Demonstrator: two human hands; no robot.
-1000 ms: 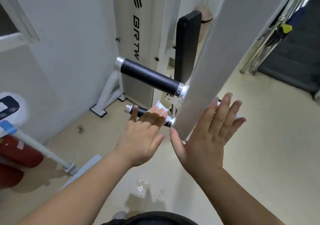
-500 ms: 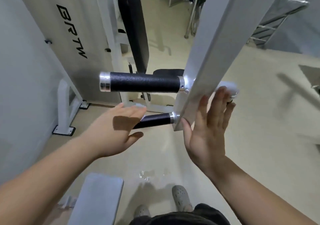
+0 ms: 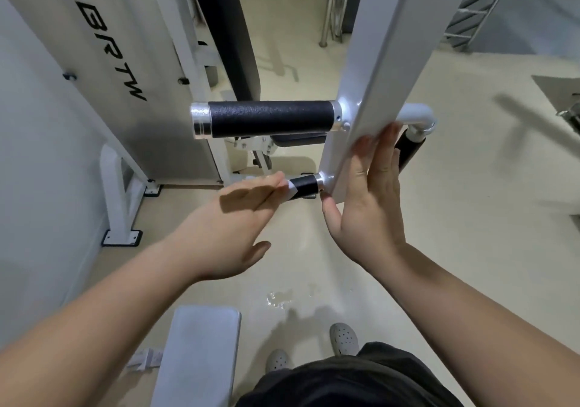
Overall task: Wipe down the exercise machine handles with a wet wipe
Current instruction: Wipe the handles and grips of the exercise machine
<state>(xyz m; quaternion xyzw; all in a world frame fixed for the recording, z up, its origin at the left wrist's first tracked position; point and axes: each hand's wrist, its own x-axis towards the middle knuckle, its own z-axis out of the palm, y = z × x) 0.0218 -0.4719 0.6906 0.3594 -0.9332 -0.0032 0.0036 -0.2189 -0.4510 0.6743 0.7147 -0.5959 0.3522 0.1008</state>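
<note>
A white upright post (image 3: 386,61) of the exercise machine carries black grip handles. The upper handle (image 3: 270,119) juts left, bare. My left hand (image 3: 232,227) lies with straight fingers over the lower handle (image 3: 306,185), pressing a white wet wipe (image 3: 292,190) onto it, thumb held apart. Only a corner of the wipe shows at my fingertips, and the handle's free end is hidden. My right hand (image 3: 373,193) rests flat against the post's near face. Behind its fingers a third handle (image 3: 409,152) angles down.
The weight-stack cover with black lettering (image 3: 103,45) and its white foot (image 3: 120,237) stand at the left. A black back pad (image 3: 229,30) is behind the handles. A grey bench pad (image 3: 201,353), a wipe packet (image 3: 147,358), a wet patch (image 3: 277,300) and my shoes (image 3: 343,337) are below.
My left hand has slid the wipe along the lower handle away from the post, uncovering the part by the collar. My right hand stays flat on the post. The view turned.
</note>
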